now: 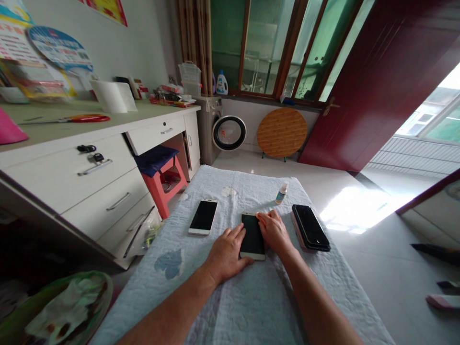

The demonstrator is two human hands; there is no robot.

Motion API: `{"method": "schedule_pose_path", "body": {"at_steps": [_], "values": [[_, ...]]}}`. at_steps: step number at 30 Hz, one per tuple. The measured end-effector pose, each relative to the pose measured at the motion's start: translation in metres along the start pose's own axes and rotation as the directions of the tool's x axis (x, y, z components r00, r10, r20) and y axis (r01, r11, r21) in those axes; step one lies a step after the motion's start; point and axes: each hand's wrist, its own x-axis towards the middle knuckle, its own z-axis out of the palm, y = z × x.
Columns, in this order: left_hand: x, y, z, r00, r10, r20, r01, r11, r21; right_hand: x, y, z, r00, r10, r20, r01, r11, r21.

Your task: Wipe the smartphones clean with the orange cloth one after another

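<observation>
A white-framed smartphone [252, 237] lies face up on the cloth-covered table, its screen dark. My left hand [227, 254] rests along its left edge, fingers stretched out and the thumb at its lower edge. At the phone's upper right, my right hand [275, 231] presses a small orange cloth [261, 218] against the screen; most of the cloth is hidden under the fingers. To the left lies a second white smartphone [203, 217]. Right of my right hand is a stack of phones with a black one [312, 228] on top. A small spray bottle [281, 193] stands upright behind my right hand.
A light blue cloth [230, 316] covers the table. On the left are a white desk [104, 191] and a red stool [167, 184]; a green waste basket [108, 287] stands at lower left. Farther back are an open washing machine [209, 129] and a round folded table [282, 132].
</observation>
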Motion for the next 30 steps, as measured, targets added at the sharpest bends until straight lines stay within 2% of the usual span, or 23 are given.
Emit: {"method": "schedule_pose_path", "body": {"at_steps": [5,10,15,19,24,30], "values": [[0.001,-0.001,0.002,1.0,-0.003,0.004,0.003,1.0,-0.013,0.006,-0.007,0.006,0.999,0.037,0.011,-0.037,0.999,-0.004],[0.001,0.0,0.0,1.0,-0.003,0.007,0.003,1.0,-0.014,0.01,-0.015,0.012,0.999,-0.046,-0.006,0.046,0.999,-0.015],[0.0,0.001,-0.001,1.0,-0.006,0.006,0.006,1.0,0.004,0.005,-0.016,0.003,0.998,-0.064,0.029,0.065,0.998,-0.027],[0.001,0.0,0.001,1.0,-0.001,0.006,0.001,1.0,-0.007,0.0,-0.014,-0.006,0.997,-0.005,0.082,0.014,0.994,-0.105],[0.001,-0.001,0.002,1.0,0.001,0.005,0.0,1.0,-0.024,0.002,-0.017,-0.006,0.985,0.049,0.163,-0.021,0.986,-0.166],[0.001,-0.002,0.001,1.0,0.022,0.004,-0.022,0.999,-0.03,0.01,-0.031,-0.006,0.989,-0.016,0.147,0.042,0.984,-0.175]]}}
